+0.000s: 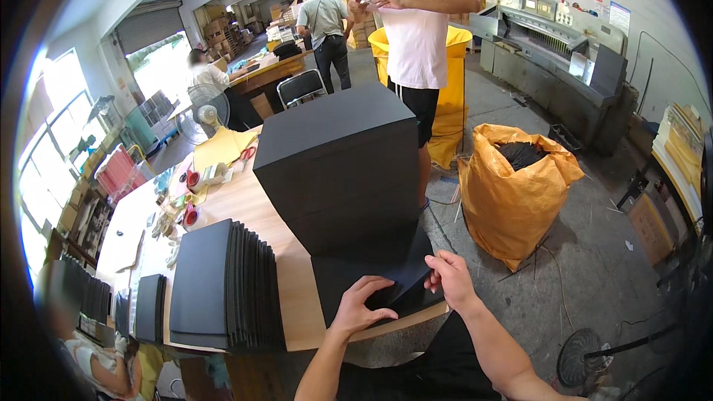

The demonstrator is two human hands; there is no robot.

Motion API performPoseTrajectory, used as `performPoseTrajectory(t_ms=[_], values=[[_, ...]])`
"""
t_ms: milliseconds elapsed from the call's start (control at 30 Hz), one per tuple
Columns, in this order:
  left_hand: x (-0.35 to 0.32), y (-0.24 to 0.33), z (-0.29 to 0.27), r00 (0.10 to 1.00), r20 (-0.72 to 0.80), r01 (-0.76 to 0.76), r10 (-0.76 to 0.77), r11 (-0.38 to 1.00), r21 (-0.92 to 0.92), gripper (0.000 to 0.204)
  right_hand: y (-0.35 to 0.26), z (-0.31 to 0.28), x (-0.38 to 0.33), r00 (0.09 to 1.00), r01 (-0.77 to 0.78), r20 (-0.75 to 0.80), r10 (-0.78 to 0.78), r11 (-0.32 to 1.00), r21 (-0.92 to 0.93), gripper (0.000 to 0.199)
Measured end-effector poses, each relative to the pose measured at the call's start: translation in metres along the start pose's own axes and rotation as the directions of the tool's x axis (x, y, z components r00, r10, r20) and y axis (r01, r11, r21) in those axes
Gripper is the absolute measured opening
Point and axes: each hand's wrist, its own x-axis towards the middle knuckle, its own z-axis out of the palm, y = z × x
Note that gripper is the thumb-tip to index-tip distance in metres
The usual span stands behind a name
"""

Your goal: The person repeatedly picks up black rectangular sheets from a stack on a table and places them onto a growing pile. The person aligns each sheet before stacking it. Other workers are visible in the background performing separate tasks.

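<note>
Bright windows [61,108] line the left, near a partly raised shutter [150,27]; a pale wall [648,44] closes the right. A black chair [301,89] stands beyond the wooden tabletop [297,308]; the floor [512,319] is gray.

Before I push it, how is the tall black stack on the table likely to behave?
The tall black stack is probably heavy to push, given its solid-looking bulk. It may tip or shear if pushed near the top, as it rises high above the table. Rolling seems unlikely: its faces look flat and its corners square.
</note>
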Motion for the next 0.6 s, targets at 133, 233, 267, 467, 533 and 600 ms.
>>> performPoseTrajectory(t_ms=[133,233,267,467,533,600], values=[[-0.003,-0.009,-0.001,1.000,0.015,0.004,-0.004,0.999,-0.036,0.047,0.005,-0.003,0.003,0.999,0.021,0.044,-0.023,0.998,0.060,0.037],[-0.005,-0.016,-0.001,0.999,0.033,0.029,-0.027,0.998,-0.064,0.047,0.003,-0.005,0.002,0.998,0.028,0.062,-0.030,0.999,0.043,0.037],[-0.006,-0.017,-0.002,0.998,0.038,0.050,-0.048,0.997,-0.067,0.047,0.001,-0.005,0.001,0.999,0.023,0.049,-0.024,1.000,0.020,0.039],[-0.002,-0.003,0.007,0.991,-0.062,0.110,-0.119,0.986,-0.129,0.048,0.005,0.003,-0.004,0.869,0.353,0.063,-0.491,0.526,-0.774,0.051],[-0.001,-0.003,0.005,0.996,-0.062,0.055,-0.057,0.998,-0.031,0.049,0.011,0.004,0.003,0.965,0.231,-0.029,-0.259,0.901,-0.367,0.042],[-0.003,-0.004,0.002,1.000,-0.006,0.011,-0.011,0.999,0.039,0.051,0.004,0.002,0.003,0.995,0.101,-0.007,-0.103,0.985,-0.142,0.040]])
